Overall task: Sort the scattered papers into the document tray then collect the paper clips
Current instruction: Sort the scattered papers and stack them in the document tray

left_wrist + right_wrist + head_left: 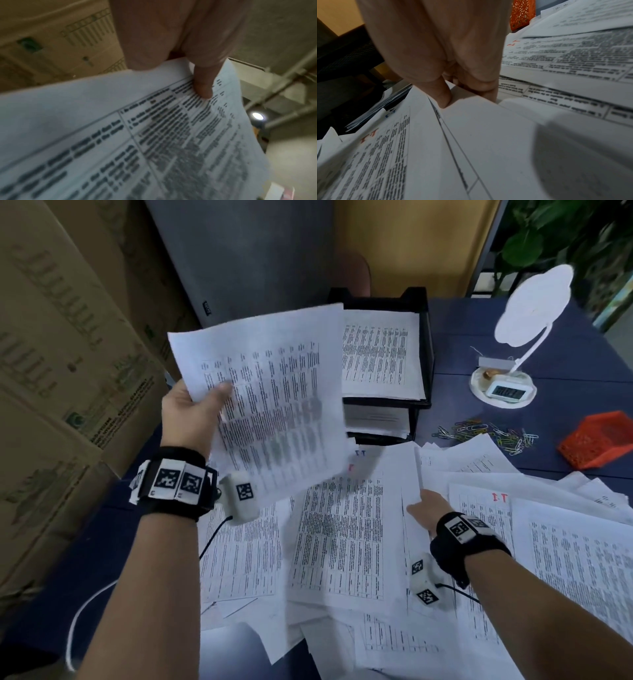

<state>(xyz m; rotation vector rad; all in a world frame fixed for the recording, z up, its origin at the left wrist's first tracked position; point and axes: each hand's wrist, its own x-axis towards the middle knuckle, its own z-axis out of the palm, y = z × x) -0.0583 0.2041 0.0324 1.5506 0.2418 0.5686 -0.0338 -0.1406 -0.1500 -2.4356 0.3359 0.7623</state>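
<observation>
My left hand point(191, 409) holds a small stack of printed sheets point(267, 398) up in the air left of the black document tray point(426, 337), thumb point(203, 83) pressed on top. My right hand point(423, 505) pinches the edge of another sheet point(407, 470) lying in the scattered papers point(342, 539), lifting that edge; in the right wrist view thumb and fingers point(447, 93) close on the paper point(488, 135). The tray's top tier holds printed pages point(380, 354). Coloured paper clips point(486, 433) lie in a loose pile right of the tray.
An orange mesh basket point(596, 440) sits at the right beside the clips. A white lamp point(527, 309) with a small clock point(508, 392) on its base stands at the back right. Cardboard boxes point(68, 354) wall the left side. The table point(479, 354) is dark blue.
</observation>
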